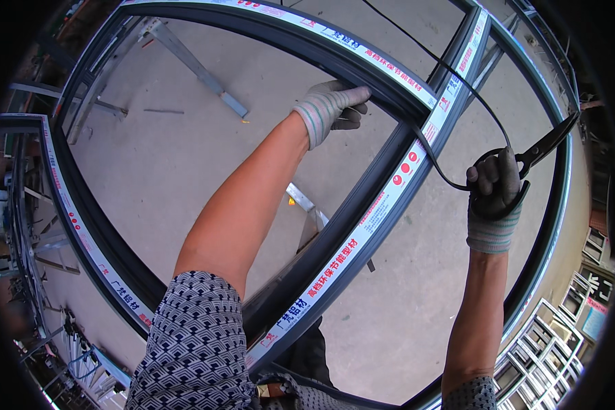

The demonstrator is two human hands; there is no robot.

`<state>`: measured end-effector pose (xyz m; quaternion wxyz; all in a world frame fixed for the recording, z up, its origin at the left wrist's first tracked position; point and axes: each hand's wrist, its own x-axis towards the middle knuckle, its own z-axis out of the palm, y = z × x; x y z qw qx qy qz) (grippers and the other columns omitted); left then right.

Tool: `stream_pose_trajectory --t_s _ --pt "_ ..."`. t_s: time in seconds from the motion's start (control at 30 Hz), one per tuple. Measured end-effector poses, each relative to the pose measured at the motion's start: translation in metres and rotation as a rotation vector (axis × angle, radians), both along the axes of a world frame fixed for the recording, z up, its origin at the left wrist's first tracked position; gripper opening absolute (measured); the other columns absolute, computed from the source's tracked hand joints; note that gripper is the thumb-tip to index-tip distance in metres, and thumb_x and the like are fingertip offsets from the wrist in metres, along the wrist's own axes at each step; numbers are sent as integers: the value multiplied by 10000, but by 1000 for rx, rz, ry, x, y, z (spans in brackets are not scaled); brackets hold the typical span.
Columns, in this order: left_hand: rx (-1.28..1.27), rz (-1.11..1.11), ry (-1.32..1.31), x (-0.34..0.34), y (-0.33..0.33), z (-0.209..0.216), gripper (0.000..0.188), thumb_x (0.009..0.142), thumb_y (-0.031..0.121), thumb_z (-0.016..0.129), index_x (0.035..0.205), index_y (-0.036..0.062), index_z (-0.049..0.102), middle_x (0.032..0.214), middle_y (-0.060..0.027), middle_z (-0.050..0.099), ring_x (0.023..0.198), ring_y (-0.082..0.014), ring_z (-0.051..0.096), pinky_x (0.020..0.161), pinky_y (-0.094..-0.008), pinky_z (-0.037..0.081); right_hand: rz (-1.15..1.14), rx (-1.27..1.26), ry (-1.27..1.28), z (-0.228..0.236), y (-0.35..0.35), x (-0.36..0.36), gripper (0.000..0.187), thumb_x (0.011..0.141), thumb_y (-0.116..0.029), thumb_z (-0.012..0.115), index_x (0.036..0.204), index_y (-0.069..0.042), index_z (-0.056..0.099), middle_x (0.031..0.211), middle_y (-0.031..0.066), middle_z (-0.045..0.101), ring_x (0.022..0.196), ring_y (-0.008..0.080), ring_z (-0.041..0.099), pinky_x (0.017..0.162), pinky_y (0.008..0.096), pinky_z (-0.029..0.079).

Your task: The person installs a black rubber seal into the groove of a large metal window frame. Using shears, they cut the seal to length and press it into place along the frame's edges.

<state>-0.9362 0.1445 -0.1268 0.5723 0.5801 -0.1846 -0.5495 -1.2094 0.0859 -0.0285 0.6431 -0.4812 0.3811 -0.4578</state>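
Note:
A large dark metal window frame [385, 205], faced with white printed protective film, lies before me. My left hand [331, 113], in a grey striped glove, is at the inner edge of its far bar. The thumb presses down along that edge, where a black rubber strip [427, 147] seems to run; the other fingers are curled below. From the frame's corner the strip bends across to my right hand [493, 195], gloved too. That hand is closed round black-handled scissors [548, 145], blades pointing up and right, and the strip passes through its fingers.
Metal support legs [195, 68] show beneath the frame, above a grey concrete floor [383, 321]. Stacked white frame pieces [536, 355] stand at lower right. Lengths of metal profile [92, 362] lie at lower left. The strip's far length trails off past the top edge.

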Motion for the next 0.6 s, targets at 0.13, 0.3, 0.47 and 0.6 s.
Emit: stream_pose_trajectory --t_s 0.13,0.3,0.47,0.6 --pt "-64 -29 21 -7 -2 -3 386 809 287 825 1038 33 646 813 -81 676 622 -140 650 707 -315 599 34 14 -34 -1 -1 0 242 994 -255 604 800 -151 507 604 -37 400 519 94 383 606 314 435" --pt "-5 8 40 -15 -4 0 263 875 231 750 1009 17 673 799 -99 679 634 -157 649 682 -300 607 32 37 -53 -2 -2 -3 231 993 -248 607 808 -148 513 607 -38 403 521 93 377 610 310 431" --pt "-57 -23 95 -22 -7 -7 245 891 218 729 1010 13 669 820 -105 679 660 -154 650 675 -288 607 40 29 -60 -4 1 1 220 989 -246 614 817 -144 520 613 -39 411 520 92 380 613 308 433" --pt "-38 -33 -6 -24 -6 -2 259 897 230 728 1018 9 668 824 -104 678 673 -160 652 687 -300 616 39 35 -24 -2 4 3 241 1006 -287 589 824 -148 512 640 -44 367 549 84 359 654 296 429"
